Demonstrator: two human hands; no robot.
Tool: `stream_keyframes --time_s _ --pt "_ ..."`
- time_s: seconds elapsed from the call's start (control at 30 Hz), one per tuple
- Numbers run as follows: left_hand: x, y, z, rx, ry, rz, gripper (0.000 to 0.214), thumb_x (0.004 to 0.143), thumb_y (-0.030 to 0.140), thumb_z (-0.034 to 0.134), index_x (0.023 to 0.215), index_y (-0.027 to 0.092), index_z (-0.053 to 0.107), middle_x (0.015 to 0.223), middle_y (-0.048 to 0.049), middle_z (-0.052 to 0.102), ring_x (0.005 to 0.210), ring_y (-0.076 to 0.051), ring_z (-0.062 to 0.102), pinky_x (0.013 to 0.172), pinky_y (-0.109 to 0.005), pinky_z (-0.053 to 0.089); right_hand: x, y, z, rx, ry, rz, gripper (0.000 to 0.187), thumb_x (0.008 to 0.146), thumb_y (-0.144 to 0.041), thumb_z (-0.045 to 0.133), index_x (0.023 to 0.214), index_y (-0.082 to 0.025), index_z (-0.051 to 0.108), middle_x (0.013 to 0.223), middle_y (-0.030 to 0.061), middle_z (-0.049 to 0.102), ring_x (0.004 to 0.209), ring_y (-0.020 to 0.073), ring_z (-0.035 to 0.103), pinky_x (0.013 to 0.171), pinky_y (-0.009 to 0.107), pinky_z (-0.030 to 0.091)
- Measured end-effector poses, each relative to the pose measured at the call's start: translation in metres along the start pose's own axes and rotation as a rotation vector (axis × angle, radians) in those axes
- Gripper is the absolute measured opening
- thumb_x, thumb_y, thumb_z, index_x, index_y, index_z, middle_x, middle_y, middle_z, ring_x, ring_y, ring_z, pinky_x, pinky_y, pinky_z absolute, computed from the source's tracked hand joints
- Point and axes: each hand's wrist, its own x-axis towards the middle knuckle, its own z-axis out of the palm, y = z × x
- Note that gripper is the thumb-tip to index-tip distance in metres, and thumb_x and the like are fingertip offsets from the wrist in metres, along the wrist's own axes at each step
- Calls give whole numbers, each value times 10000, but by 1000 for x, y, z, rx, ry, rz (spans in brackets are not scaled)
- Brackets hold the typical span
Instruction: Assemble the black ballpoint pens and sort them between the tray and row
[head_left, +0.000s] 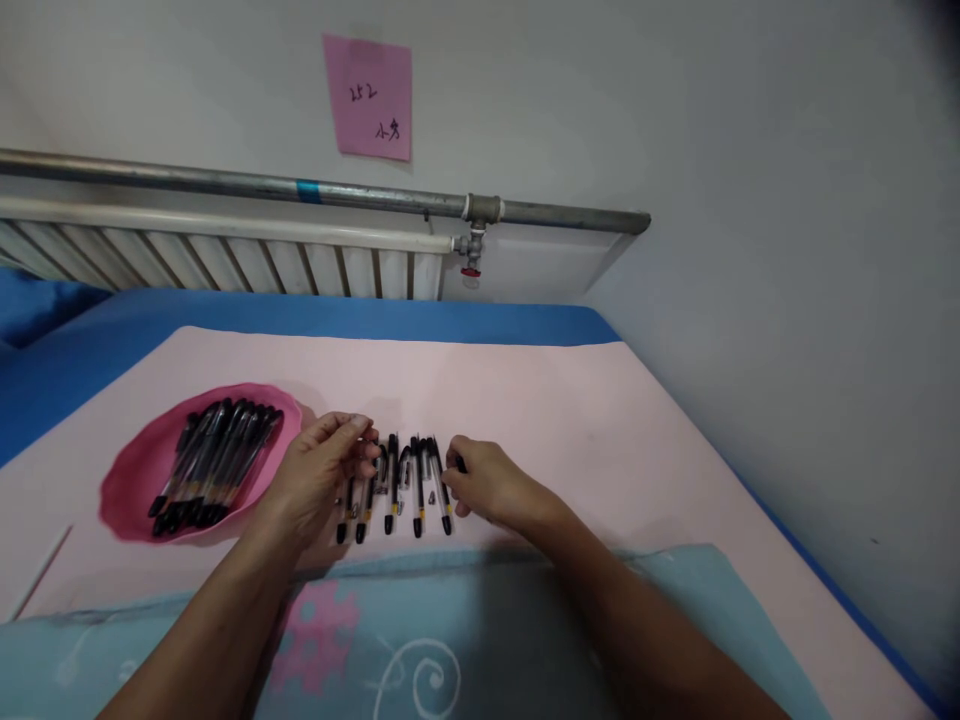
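Note:
Several black pens (409, 485) lie side by side in a row on the pink sheet (525, 400), tips toward me. My left hand (319, 480) rests over the row's left end, fingers curled and pinched on the upper ends of the leftmost pens. My right hand (484, 485) sits at the row's right end, fingers closed around a black pen that is mostly hidden in it. A pink dish (127, 480) to the left holds several more black pens (214, 460).
A blue surface (375, 318) borders the pink sheet at the back, with a radiator (225, 255) and a metal pipe (300, 188) behind it. A pink note (369, 97) hangs on the wall. A light blue patterned cloth (450, 640) lies nearest me. A white stick (41, 570) lies at far left.

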Motion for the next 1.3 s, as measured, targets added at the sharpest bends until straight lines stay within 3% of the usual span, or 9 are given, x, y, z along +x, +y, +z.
stream_keyframes --time_s 0.17,0.53,0.73,0.87,0.97,1.17,1.3 --pt "0 0 -1 11 -9 6 226 601 306 713 711 138 610 694 -15 619 552 -101 572 440 -198 442 -3 0 3 10 -93 32 44 743 -185 430 785 -197 430 638 -4 552 492 124 600 293 132 332" --pt "-3 2 1 54 -50 -31 218 607 312 704 708 138 619 683 -15 622 542 -94 566 452 -196 440 -5 -5 3 76 -118 31 28 758 -184 452 785 -184 455 652 8 558 488 118 588 319 147 334" --pt "-13 0 10 75 -192 -137 198 638 300 690 729 133 635 654 -19 618 526 -84 550 458 -188 427 -7 -17 0 85 102 -138 83 796 -202 477 792 -169 553 632 -14 579 490 77 546 466 178 398" --pt "-19 -5 15 13 -324 -211 158 668 276 674 723 132 640 616 -17 609 510 -86 542 476 -204 436 -14 -31 3 154 244 -414 151 764 -176 550 896 -201 618 828 -5 630 744 103 585 691 214 440" --pt "-20 -8 16 -22 -326 -242 156 661 263 682 737 133 641 604 -15 602 513 -92 544 484 -211 440 -15 -33 6 99 308 -525 200 750 -132 558 922 -199 636 870 9 620 824 108 569 767 226 415" --pt "-22 -10 16 36 -390 -288 223 710 348 623 725 125 636 593 -37 595 538 -110 548 522 -233 438 -11 -26 5 -17 308 -564 145 770 -161 534 883 -181 622 834 15 586 772 102 544 726 216 404" --pt "-19 -7 11 126 -345 -250 292 737 403 571 805 130 648 729 -69 635 584 -123 561 539 -247 443 -11 -19 -9 -160 235 -434 88 735 -148 528 779 -166 602 771 13 595 704 111 527 644 210 377"
